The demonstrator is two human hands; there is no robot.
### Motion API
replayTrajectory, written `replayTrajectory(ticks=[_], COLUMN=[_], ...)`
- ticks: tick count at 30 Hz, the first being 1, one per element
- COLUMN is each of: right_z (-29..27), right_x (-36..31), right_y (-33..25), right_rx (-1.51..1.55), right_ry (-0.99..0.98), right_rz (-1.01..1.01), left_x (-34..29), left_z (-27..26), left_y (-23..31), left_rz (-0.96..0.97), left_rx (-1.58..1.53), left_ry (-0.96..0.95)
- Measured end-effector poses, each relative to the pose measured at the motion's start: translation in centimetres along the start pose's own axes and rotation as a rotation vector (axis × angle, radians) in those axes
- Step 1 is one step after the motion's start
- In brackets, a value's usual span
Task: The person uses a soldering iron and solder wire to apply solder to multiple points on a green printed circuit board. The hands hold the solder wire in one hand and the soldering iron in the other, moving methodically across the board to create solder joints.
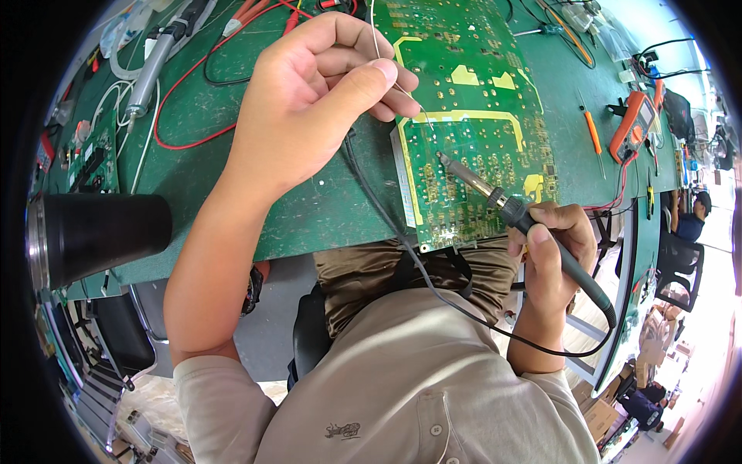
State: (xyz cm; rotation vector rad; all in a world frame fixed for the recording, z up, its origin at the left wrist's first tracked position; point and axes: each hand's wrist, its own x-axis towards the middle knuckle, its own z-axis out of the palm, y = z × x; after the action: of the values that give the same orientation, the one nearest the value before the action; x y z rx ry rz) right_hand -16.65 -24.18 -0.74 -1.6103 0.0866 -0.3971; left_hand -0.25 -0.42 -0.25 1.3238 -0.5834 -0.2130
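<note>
On a scuffed green tabletop [309, 224], a flat green circuit board [479, 97] lies right of upper centre in the frame, dotted with small metallic joints and patched with angular yellow shapes. Right of centre, my right hand [560, 251] grips a soldering iron [506, 207], dark-handled with a tapered metal shaft; at upper centre, my left hand [317, 108] pinches a thin, bent wire [376, 40] between thumb and fingers.
</note>
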Motion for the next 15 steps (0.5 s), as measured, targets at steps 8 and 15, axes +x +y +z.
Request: replayTrajectory(ticks=[8,15], right_z=[-0.50,-0.40], right_x=[-0.06,-0.40], right_y=[0.04,-0.15], right_rx=[0.029,0.019], right_ry=[0.007,0.002], right_rz=[-0.008,-0.011], left_x=[-0.13,-0.37], left_z=[-0.03,0.05], left_y=[-0.05,0.00], left_rz=[0.027,-0.039], left_rx=[-0.055,-0.090], left_ry=[-0.025,-0.130])
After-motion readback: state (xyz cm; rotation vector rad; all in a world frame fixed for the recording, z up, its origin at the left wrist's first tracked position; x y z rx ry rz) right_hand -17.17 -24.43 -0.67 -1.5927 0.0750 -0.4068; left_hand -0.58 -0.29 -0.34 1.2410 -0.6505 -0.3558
